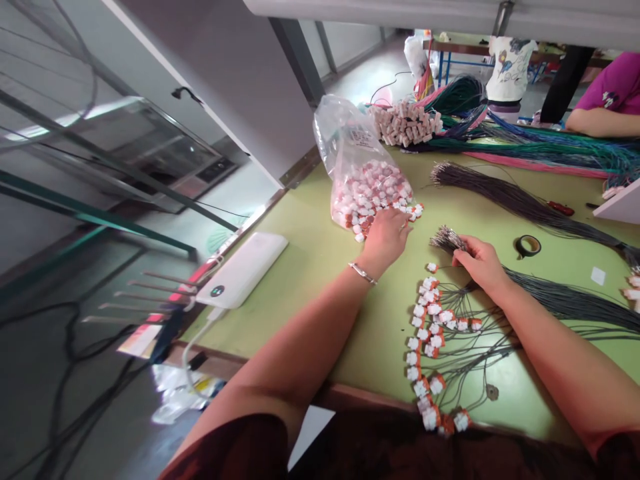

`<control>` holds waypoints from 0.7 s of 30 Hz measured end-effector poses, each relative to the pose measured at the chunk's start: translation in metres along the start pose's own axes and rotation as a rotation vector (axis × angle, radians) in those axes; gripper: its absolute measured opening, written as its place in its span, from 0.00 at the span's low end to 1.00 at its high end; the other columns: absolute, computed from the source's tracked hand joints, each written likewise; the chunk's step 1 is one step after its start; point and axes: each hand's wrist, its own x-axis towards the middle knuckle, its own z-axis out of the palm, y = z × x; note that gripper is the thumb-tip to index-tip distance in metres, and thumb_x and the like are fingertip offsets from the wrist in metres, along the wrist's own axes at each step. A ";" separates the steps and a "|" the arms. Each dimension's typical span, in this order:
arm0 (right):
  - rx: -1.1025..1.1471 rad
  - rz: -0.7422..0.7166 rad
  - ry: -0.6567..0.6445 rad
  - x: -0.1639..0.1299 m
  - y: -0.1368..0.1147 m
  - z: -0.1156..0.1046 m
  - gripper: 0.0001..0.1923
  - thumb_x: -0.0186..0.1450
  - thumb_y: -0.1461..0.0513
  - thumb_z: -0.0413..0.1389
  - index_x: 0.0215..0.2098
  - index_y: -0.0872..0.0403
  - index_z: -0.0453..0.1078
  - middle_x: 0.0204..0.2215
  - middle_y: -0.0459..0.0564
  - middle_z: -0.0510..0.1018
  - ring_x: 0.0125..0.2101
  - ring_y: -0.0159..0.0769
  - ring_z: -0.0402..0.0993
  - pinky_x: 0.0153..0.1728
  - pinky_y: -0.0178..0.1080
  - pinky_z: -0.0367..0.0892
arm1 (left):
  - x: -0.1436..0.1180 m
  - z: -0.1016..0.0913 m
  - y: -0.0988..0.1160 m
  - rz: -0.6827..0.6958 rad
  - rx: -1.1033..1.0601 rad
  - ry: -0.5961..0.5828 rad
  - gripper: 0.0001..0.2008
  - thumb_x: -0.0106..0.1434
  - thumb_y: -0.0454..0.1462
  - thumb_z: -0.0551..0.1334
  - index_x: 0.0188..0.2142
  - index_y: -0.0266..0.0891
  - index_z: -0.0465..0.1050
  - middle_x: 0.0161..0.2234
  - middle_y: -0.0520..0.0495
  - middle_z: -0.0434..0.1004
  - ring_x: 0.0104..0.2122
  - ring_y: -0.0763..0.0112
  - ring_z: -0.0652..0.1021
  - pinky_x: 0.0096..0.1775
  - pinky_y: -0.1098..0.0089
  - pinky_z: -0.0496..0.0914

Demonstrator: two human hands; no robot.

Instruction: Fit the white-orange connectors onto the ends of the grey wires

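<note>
My left hand (386,235), with a bracelet at the wrist, reaches palm down onto white-and-orange plastic connectors (413,211) at the mouth of a clear plastic bag (345,143). Its fingers look spread over the pile; their tips are partly hidden. Closed around a bundle of black wires (445,244) is my right hand (477,263), near the metal terminals at the wire ends. Below it, wires fitted with white-and-orange connectors (434,333) lie in an uneven column along the table.
A white power bank (245,270) with a cable lies at the left table edge. Behind are another black wire bundle (495,190), coloured wires (540,143) and pale connectors (407,123). Black tape (529,247) sits at right. Another person's arm (607,120) rests at far right.
</note>
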 end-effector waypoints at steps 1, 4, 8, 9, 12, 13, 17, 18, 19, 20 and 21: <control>0.006 0.012 0.016 0.000 0.000 0.001 0.12 0.56 0.57 0.53 0.36 0.54 0.68 0.19 0.43 0.74 0.21 0.31 0.65 0.26 0.35 0.58 | 0.004 0.003 -0.007 0.032 0.056 -0.031 0.11 0.61 0.33 0.57 0.41 0.36 0.76 0.42 0.39 0.75 0.45 0.56 0.71 0.50 0.57 0.63; 0.011 0.012 0.051 -0.001 0.000 0.004 0.09 0.56 0.58 0.54 0.33 0.54 0.66 0.20 0.44 0.75 0.22 0.31 0.67 0.27 0.35 0.60 | 0.009 0.011 -0.018 0.103 0.162 -0.106 0.11 0.62 0.33 0.55 0.37 0.35 0.76 0.38 0.38 0.75 0.44 0.55 0.71 0.49 0.56 0.63; -0.012 -0.021 0.066 -0.002 -0.002 0.004 0.10 0.56 0.55 0.56 0.26 0.54 0.69 0.21 0.46 0.75 0.23 0.32 0.67 0.27 0.35 0.60 | 0.004 0.013 -0.014 0.131 0.162 -0.076 0.11 0.63 0.34 0.54 0.33 0.35 0.76 0.34 0.38 0.75 0.42 0.56 0.72 0.48 0.56 0.64; -0.024 -0.027 0.063 -0.002 -0.002 0.004 0.11 0.56 0.54 0.56 0.26 0.55 0.70 0.21 0.47 0.75 0.23 0.32 0.66 0.26 0.34 0.59 | 0.001 0.011 -0.010 0.117 0.123 -0.041 0.11 0.63 0.34 0.54 0.34 0.36 0.76 0.35 0.39 0.75 0.41 0.57 0.72 0.47 0.57 0.65; -0.074 -0.059 0.021 -0.002 -0.001 0.002 0.14 0.59 0.54 0.54 0.23 0.55 0.70 0.19 0.45 0.71 0.21 0.31 0.62 0.24 0.34 0.55 | -0.009 0.007 0.002 0.029 -0.106 0.039 0.10 0.62 0.34 0.57 0.38 0.37 0.77 0.36 0.42 0.76 0.39 0.63 0.73 0.43 0.62 0.68; -0.093 -0.067 0.005 -0.001 0.000 0.001 0.15 0.60 0.54 0.53 0.22 0.55 0.70 0.17 0.44 0.69 0.20 0.30 0.60 0.23 0.34 0.54 | -0.012 0.006 0.007 -0.019 -0.221 0.022 0.09 0.61 0.34 0.58 0.37 0.36 0.77 0.35 0.43 0.76 0.37 0.65 0.74 0.41 0.64 0.69; -0.145 -0.054 -0.018 0.001 0.007 0.002 0.14 0.60 0.55 0.51 0.27 0.55 0.74 0.15 0.42 0.64 0.18 0.29 0.56 0.21 0.34 0.50 | -0.022 0.008 0.028 -0.326 -0.700 -0.254 0.10 0.58 0.36 0.62 0.38 0.34 0.77 0.24 0.48 0.74 0.24 0.74 0.73 0.27 0.72 0.67; -0.163 -0.053 -0.016 0.001 0.008 0.003 0.14 0.59 0.56 0.51 0.29 0.55 0.75 0.15 0.42 0.64 0.18 0.29 0.56 0.21 0.34 0.50 | -0.024 0.009 0.032 -0.388 -0.770 -0.313 0.11 0.57 0.36 0.62 0.39 0.33 0.77 0.22 0.50 0.73 0.22 0.76 0.71 0.25 0.74 0.65; -0.187 -0.056 -0.013 0.001 0.009 0.004 0.13 0.58 0.56 0.52 0.29 0.55 0.75 0.15 0.42 0.65 0.18 0.29 0.56 0.21 0.34 0.50 | -0.024 0.011 0.036 -0.427 -0.812 -0.354 0.11 0.57 0.37 0.62 0.39 0.33 0.77 0.21 0.51 0.72 0.20 0.77 0.70 0.23 0.75 0.64; -0.214 -0.060 -0.008 0.001 0.010 0.005 0.12 0.58 0.57 0.52 0.28 0.55 0.75 0.15 0.42 0.65 0.18 0.29 0.57 0.21 0.34 0.50 | -0.025 0.012 0.039 -0.445 -0.837 -0.375 0.11 0.56 0.37 0.63 0.38 0.33 0.77 0.20 0.52 0.71 0.19 0.79 0.69 0.23 0.76 0.62; -0.240 -0.064 -0.002 0.001 0.011 0.006 0.12 0.57 0.57 0.53 0.26 0.55 0.75 0.15 0.42 0.65 0.19 0.29 0.57 0.21 0.34 0.51 | -0.025 0.013 0.041 -0.450 -0.852 -0.389 0.10 0.56 0.36 0.63 0.37 0.32 0.77 0.20 0.52 0.71 0.18 0.79 0.68 0.22 0.76 0.61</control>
